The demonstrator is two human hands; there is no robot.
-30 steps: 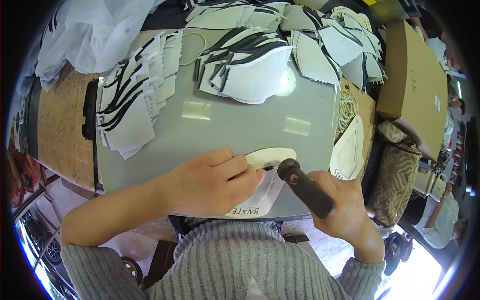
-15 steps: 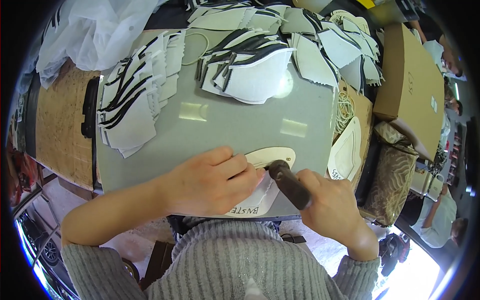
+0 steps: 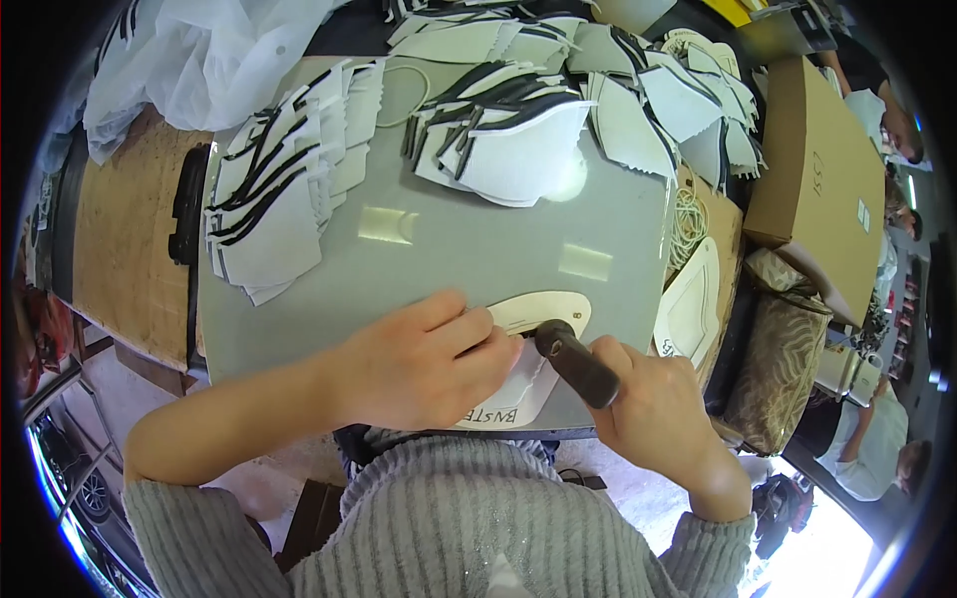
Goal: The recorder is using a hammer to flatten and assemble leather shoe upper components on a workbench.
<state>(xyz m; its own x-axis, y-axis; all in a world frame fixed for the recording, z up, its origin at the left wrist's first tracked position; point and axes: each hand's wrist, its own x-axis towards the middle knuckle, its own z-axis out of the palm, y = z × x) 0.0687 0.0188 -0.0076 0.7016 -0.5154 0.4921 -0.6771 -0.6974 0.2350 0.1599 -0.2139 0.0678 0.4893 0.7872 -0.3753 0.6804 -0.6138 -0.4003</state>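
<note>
Near the front edge of the grey tabletop lies a cream template (image 3: 560, 310) with a slot, a small hole and handwriting on it. A white fabric piece with a jagged edge (image 3: 528, 373) lies on the template. My left hand (image 3: 429, 361) is closed, fingertips pinched down at the dark edge along the template's middle; what they hold is mostly hidden. My right hand (image 3: 658, 409) is wrapped round a hammer, its handle hidden by the fingers. The dark hammer head (image 3: 578, 369) points at that edge, right beside my left fingertips.
Overlapping white pieces with black trim lie at the left (image 3: 269, 199) and back middle (image 3: 528, 140), with more along the far right. A coil of cord (image 3: 688, 224) and another template (image 3: 690, 299) lie right, beside a cardboard box (image 3: 817, 189) and a patterned roll (image 3: 778, 374). People are at far right.
The view has shifted slightly. Both hands stay nearly in place, and the hammer head remains close to the left fingertips.
</note>
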